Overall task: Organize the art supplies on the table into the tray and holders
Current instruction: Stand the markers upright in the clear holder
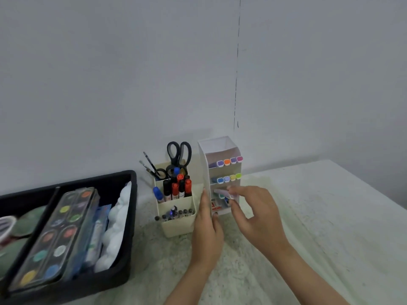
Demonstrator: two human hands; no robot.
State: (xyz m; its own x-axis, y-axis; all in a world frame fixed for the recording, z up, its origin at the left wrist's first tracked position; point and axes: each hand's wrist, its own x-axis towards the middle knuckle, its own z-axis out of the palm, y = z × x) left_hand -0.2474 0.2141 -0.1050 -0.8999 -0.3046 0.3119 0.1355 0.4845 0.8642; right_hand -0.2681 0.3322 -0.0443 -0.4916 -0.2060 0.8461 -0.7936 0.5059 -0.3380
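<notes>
A tall white tiered holder point(220, 146) stands at the table's back, with coloured markers point(230, 161) in its upper two rows. My left hand point(207, 230) lies flat against the holder's left side, fingers straight. My right hand point(253, 210) pinches a pale purple marker point(221, 192) at the mouth of the third row. A cream pen holder point(178, 223) to the left carries scissors point(178, 151), brushes, and red, black and blue markers. The black tray point(130, 216) at the left holds a watercolour palette point(55, 234) and white foam pieces point(116, 225).
The pale marbled tabletop point(319, 216) stretches to the right, its far edge against the grey wall. A small red-and-white box point(215, 205) sits in the tiered holder's lowest row. Green round pieces point(30, 219) lie in the tray's left compartment.
</notes>
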